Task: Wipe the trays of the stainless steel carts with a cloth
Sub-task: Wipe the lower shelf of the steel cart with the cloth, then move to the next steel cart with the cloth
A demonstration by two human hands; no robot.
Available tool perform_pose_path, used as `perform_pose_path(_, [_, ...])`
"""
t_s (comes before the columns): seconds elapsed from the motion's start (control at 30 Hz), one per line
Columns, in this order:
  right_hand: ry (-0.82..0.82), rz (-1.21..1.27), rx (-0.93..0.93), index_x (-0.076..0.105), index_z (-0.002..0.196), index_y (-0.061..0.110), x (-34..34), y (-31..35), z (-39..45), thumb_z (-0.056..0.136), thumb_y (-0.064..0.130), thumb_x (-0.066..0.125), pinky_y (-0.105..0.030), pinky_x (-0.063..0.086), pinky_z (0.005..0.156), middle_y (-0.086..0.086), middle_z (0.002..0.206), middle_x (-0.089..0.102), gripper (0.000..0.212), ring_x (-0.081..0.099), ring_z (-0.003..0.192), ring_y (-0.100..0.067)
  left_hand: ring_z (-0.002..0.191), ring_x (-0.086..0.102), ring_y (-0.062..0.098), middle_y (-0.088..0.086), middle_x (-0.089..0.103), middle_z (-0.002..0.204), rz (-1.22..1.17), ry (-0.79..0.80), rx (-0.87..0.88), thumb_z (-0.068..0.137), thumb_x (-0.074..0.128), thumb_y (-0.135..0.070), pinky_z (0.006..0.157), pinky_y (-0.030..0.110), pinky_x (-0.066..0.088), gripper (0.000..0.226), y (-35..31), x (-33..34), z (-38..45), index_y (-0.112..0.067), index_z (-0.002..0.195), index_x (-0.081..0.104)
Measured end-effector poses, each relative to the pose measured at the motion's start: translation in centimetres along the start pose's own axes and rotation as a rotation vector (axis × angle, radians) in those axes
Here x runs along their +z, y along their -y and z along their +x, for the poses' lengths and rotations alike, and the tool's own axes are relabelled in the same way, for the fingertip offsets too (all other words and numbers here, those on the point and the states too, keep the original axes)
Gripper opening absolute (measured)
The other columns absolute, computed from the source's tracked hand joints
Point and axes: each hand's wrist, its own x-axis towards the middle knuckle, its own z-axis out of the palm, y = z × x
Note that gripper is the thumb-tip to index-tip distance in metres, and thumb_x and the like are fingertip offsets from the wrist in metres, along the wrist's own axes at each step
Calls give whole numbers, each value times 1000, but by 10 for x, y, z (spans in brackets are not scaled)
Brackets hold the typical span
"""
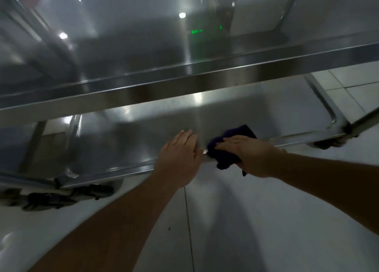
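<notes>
The fingers (pixel 233 141) of the right hand (pixel 249 155) are laid mostly straight over a dark purple cloth (pixel 227 148), and the cloth is pressed down on the near edge of the lower tray (pixel 235 111). Whether the thumb is curled under the cloth cannot be told, because it is hidden. The cloth is bunched up, and a bit of it hangs down over the rim toward the floor (pixel 266 220). It is likely held this way so that the rim itself can be rubbed clean. The fingers (pixel 185 137) of the left hand (pixel 180 154) are kept flat and close together, and nothing is held in them. They are rested on the same rim, just beside the cloth, probably so the cart is kept from rolling while it is wiped. Above both hands, the upper tray (pixel 184 83) is stretched across the view, and much of the lower tray is covered by it. The far side of the lower tray cannot be seen well. Everything is blurred and shiny, so dirt or wet spots cannot be made out. A dark wheel (pixel 67 195) is seen at the lower left, but its shape is smeared. Another dark shape by the right corner is probably a wheel too, though it is partly cut off.
</notes>
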Motion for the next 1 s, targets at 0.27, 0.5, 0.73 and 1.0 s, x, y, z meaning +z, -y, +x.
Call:
perform_pose_path(0.27, [333, 311, 130, 67, 99, 48, -54, 78, -38, 101, 35, 53, -21, 52, 82, 31, 94, 68, 19, 65, 86, 10, 150, 38, 20, -3, 41, 164, 77, 151, -64, 108, 33, -55, 119, 45, 34, 58, -9, -49, -55, -26, 158, 39])
perform_pose_path(0.5, [370, 476, 415, 67, 105, 28, -93, 124, -137, 90, 6, 59, -11, 47, 75, 14, 97, 65, 28, 63, 88, -2, 153, 34, 20, -3, 36, 168, 142, 410, -45, 106, 36, -60, 115, 46, 39, 65, -75, -137, -101, -28, 163, 31])
perform_pose_path(0.73, [313, 614, 667, 62, 103, 46, -222, 167, -258, 90, 8, 54, -13, 51, 71, 20, 99, 66, 41, 66, 90, -4, 158, 23, 17, -7, 23, 174, 146, 538, 40, 107, 33, -59, 119, 44, 32, 67, -178, -277, -146, -30, 166, 25])
perform_pose_path(1.0, [195, 605, 810, 57, 133, 34, -433, 168, -366, 91, 11, 58, -34, 57, 84, 9, 113, 67, 48, 66, 96, -15, 150, 35, 18, -5, 35, 167, 133, 453, 181, 105, 36, -55, 114, 44, 38, 62, -340, -449, -150, -27, 161, 33])
